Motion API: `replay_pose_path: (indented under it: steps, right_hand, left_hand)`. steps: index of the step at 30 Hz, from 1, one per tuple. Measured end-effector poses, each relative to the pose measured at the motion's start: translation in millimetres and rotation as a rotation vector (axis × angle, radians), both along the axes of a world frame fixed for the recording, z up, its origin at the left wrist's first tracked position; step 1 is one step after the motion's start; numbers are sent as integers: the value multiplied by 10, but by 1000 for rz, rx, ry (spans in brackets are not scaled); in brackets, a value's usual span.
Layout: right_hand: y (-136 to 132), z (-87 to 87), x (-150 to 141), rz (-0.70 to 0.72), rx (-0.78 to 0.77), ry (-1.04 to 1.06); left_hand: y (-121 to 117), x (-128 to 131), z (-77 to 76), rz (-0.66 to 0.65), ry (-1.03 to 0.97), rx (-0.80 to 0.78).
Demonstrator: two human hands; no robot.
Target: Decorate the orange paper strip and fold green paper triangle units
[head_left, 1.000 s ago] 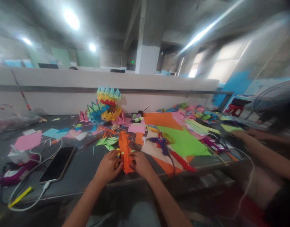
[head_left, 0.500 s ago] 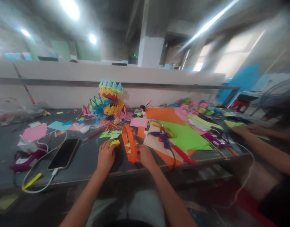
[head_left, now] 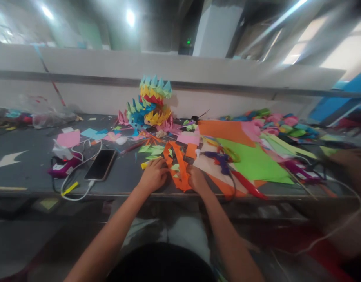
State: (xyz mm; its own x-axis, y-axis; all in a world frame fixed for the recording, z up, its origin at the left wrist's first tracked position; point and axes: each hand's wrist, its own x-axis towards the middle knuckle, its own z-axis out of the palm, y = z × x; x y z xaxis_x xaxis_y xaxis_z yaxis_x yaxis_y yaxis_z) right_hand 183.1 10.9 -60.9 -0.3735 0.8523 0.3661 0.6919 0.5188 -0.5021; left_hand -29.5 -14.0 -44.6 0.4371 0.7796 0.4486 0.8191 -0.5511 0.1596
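- The orange cut paper strip lies on the dark table near its front edge, running away from the person between the two hands; laid flat like this, its notched edges and cut-out gaps are open to view and within easy reach of both hands
- The left hand rests knuckles-up on the table just left of the strip; its fingers are curled loosely, and a small yellow scrap pokes out at its far side, touching or nearly touching the fingers; whether the hand actually pinches that scrap I cannot tell
- The right hand sits against the strip's right edge near its lower end; the fingers look bent down onto the paper, seemingly pressing it flat rather than lifting it; how tightly they close is not clear through the blur
- Small green folded triangles lie just beyond the left hand
- A phone on a white cable lies well to the left; a purple glue gun rests on the green sheet to the right
- A spiky folded-paper model stands at the back by the wall
- Another person's arm shows at the far right, blurred
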Motion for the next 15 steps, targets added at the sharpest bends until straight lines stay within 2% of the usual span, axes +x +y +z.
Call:
replay_pose_path:
  steps: [12,15]
  right_hand:
    - [24,-50,13,21,28,-4]
    - [16,-43,7,8,19,-10]
  left_hand:
    - [35,-13,-28,-57,-63,21]
    - [7,-20,-9,-121,-65,21]
